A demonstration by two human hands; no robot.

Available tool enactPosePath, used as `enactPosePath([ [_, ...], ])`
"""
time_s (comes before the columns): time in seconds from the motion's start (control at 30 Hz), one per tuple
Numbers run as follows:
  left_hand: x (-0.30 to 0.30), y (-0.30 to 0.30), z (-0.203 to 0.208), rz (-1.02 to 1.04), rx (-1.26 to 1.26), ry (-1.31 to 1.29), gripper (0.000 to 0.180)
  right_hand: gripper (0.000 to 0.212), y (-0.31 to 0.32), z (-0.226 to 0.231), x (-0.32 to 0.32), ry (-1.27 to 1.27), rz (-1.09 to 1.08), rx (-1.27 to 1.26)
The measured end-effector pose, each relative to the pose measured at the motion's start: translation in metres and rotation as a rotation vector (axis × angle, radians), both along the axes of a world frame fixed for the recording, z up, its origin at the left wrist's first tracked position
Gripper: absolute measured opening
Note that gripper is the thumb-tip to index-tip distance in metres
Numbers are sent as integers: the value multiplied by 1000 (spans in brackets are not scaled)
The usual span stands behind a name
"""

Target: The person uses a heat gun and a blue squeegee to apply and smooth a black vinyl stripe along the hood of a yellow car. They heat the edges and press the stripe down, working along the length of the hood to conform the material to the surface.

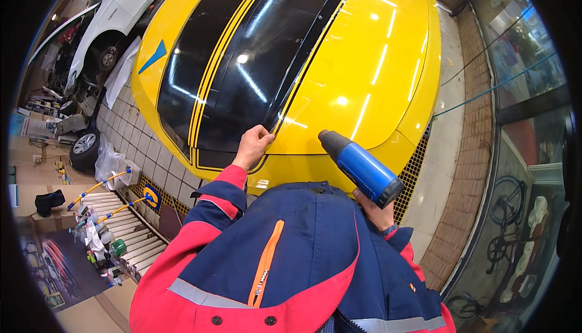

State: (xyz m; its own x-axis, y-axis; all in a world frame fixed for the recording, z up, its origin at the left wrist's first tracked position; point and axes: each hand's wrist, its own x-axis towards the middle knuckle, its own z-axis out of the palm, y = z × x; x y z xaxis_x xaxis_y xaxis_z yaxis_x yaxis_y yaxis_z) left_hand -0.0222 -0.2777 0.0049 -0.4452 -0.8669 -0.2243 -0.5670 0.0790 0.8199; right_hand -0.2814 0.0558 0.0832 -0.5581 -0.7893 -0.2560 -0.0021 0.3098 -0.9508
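Note:
A yellow car hood (354,72) with a broad black stripe film (254,48) and thin yellow lines lies in front of me. My left hand (251,146) is closed in a pinch at the stripe's near right edge, by the front of the hood. What sits between its fingertips is too small to make out. In my right hand (377,213) is a blue heat gun (365,170), gripped from below. Its dark nozzle points up and left over the yellow paint, toward the left hand. The gun's body hides part of my right fingers.
A white car (112,23) with a bared wheel stands at far left. Nearer are a loose tyre (85,145), a slatted rack (124,227) with bottles and cloths, and blue-and-yellow rods (100,187). A brick-like ledge (470,133) and glass run along the right. Cords (497,81) stretch across there.

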Motion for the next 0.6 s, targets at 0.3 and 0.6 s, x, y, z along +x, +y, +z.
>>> enactPosePath([
  [0.3, 6, 3, 6, -74, -18, 6, 12, 51, -13, -26, 1, 429, 338, -130],
  [0.6, 16, 9, 3, -48, 8, 95, 14, 56, -5, -20, 17, 217, 287, -91],
])
